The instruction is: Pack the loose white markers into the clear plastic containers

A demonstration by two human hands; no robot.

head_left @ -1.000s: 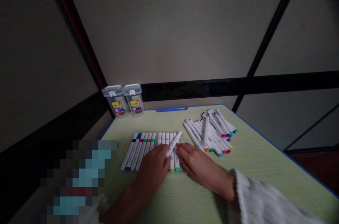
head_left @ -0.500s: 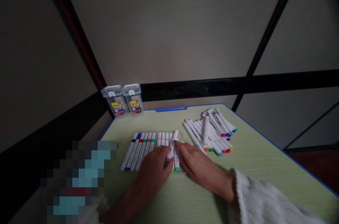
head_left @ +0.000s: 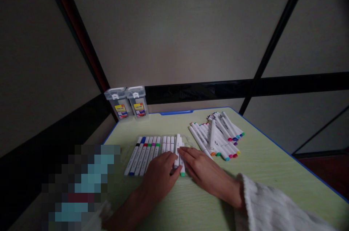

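A white marker (head_left: 177, 149) stands out above a row of markers, with the fingers of both hands closed on it. My left hand (head_left: 160, 172) pinches it from the left, near its lower end. From the right, the fingertips of my right hand (head_left: 197, 165) press against its side. Beneath it lies a clear plastic tray (head_left: 188, 139) with white markers (head_left: 141, 156) side by side, the left ones banded black, blue, red, green and purple. A green-ended marker (head_left: 182, 173) shows between my hands. My left hand covers part of the row.
A loose pile of white markers (head_left: 215, 136) with coloured ends lies right of the tray. Two clear lidded boxes (head_left: 137, 103) with yellow labels stand at the back left. A blue strip (head_left: 176, 112) lies along the back edge of the pale green table (head_left: 259, 172).
The marker between my hands has turned from a slant to nearly in line with the row. My hands stay in almost the same place, the left fingers shifted slightly.
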